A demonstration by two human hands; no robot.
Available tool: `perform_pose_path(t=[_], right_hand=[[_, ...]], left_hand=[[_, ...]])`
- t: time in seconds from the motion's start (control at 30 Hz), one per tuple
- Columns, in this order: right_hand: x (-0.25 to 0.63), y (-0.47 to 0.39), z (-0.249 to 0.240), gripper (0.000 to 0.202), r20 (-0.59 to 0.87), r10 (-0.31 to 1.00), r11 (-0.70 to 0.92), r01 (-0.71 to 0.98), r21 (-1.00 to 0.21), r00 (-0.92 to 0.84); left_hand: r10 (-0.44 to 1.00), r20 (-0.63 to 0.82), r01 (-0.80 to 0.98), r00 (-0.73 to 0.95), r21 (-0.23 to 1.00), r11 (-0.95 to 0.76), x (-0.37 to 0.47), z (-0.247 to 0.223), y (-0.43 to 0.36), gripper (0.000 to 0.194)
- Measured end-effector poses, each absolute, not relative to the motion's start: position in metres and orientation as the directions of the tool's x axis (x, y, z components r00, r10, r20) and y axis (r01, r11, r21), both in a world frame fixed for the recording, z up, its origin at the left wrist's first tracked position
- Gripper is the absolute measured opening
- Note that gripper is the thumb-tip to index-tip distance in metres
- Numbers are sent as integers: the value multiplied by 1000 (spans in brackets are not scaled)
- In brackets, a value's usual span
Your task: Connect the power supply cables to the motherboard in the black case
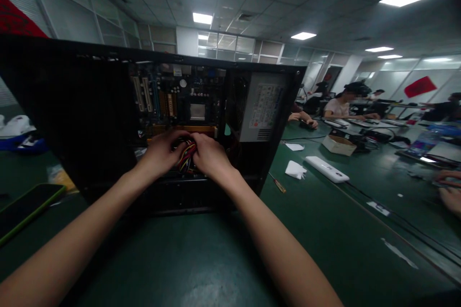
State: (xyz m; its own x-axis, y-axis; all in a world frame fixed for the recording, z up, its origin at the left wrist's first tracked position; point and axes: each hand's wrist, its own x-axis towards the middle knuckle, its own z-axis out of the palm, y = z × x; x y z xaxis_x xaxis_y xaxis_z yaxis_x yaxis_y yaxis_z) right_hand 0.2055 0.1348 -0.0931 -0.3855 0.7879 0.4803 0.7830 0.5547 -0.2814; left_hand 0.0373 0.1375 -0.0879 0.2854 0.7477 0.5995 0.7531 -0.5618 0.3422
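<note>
A black computer case stands open on the green table, its inside facing me. Inside it are a motherboard with a bare square processor spot and, at the upper right, a grey power supply. My left hand and my right hand meet low in the middle of the case. Between them is a bundle of red, yellow and black cables, with the fingers of both hands curled round it. Some fingertips are hidden behind the bundle.
Right of the case lie a screwdriver, crumpled white paper, a white power strip and a small cardboard box. A phone with a green edge lies at the left. Other people sit at tables on the right.
</note>
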Motion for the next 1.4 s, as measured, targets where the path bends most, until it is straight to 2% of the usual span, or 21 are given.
perform_pose_path(t=[0.13, 0.23, 0.37, 0.57, 0.73, 0.93, 1.17, 1.4], right_hand=[[204, 137, -94, 34, 378, 849, 479, 838, -261, -368], [203, 138, -94, 34, 308, 873, 458, 854, -248, -378], [204, 137, -95, 36, 331, 862, 472, 846, -247, -384], [206, 137, -95, 33, 367, 842, 500, 827, -258, -395], [205, 140, -97, 31, 328, 851, 493, 839, -230, -410], [206, 144, -101, 39, 333, 805, 578, 778, -247, -492], [204, 137, -93, 36, 353, 857, 483, 823, -298, -375], [206, 143, -97, 33, 407, 841, 506, 786, -355, -357]], left_hand=[[697, 579, 711, 423, 266, -651, 35, -90, 137, 36], [705, 544, 732, 455, 222, -644, 33, -91, 137, 36], [718, 551, 746, 426, 234, -623, 31, -94, 137, 31], [708, 544, 765, 450, 174, -620, 34, -93, 134, 36], [730, 497, 789, 469, 135, -600, 35, -91, 133, 37], [692, 518, 774, 502, 89, -627, 34, -93, 136, 38], [590, 622, 664, 515, 146, -734, 34, -91, 133, 36], [567, 605, 629, 559, 136, -765, 38, -94, 136, 39]])
